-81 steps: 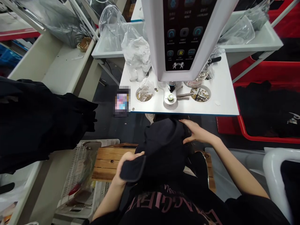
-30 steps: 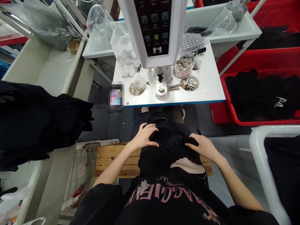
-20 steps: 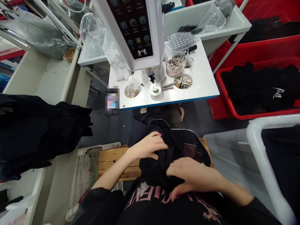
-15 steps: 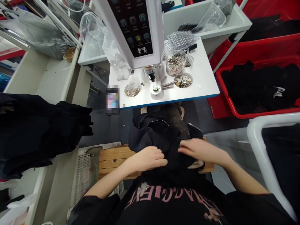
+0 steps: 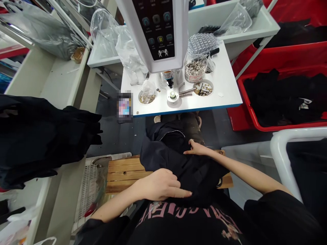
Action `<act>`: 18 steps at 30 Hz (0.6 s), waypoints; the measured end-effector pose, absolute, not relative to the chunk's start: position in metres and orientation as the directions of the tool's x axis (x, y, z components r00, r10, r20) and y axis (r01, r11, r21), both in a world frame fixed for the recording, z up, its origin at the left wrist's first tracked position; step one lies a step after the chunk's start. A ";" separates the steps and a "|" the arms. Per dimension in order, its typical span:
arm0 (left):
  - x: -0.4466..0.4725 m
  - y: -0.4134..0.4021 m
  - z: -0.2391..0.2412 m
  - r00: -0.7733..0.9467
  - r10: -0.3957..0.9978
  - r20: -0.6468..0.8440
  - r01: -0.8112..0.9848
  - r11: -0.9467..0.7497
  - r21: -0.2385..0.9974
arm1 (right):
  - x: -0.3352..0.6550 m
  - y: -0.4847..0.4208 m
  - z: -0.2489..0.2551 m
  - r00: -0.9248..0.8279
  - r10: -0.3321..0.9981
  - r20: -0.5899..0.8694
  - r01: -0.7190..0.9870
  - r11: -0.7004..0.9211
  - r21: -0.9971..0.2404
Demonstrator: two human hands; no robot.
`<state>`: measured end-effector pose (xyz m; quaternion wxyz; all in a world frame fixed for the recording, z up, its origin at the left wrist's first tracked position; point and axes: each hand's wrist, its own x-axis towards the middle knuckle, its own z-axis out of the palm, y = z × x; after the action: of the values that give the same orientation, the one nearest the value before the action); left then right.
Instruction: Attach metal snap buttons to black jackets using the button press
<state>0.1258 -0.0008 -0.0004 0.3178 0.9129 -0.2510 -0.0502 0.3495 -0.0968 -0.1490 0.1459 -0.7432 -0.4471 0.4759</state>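
Garment (image 5: pixel 176 160) slants lengthwise, far left to near right; whether fingers (image 5: pixel 180 193) grip is unclear.

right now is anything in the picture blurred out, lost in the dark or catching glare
Head view: a pixelated patch beside the white tabletop hides what is there; also head view, the dark garment loses some fold detail and clear bubbly plastic glints.

One left hand (image 5: pixel 163 185), one right hand (image 5: pixel 198 148). One dark garment (image 5: pixel 166 156) across lap. One machine (image 5: pixel 168 64), six panel icons (image 5: pixel 156 18) fully showing. One white surface (image 5: pixel 223 80): two springs (image 5: pixel 187 91), two front wells (image 5: pixel 212 89), one clear tub (image 5: pixel 193 78) (pieces inside too many to count). At least two red bins (image 5: pixel 251 115).
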 end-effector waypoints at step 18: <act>0.134 0.056 -0.044 0.836 -0.165 -0.524 0.365 -0.545 0.755 | 0.415 -0.084 -0.076 0.168 0.961 -0.218 0.227 -0.253 -0.940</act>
<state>0.1342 0.0561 -0.0439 0.4731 0.8331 0.0602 -0.2801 0.4149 -0.0836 -0.0760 0.4045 -0.6484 -0.4581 0.4540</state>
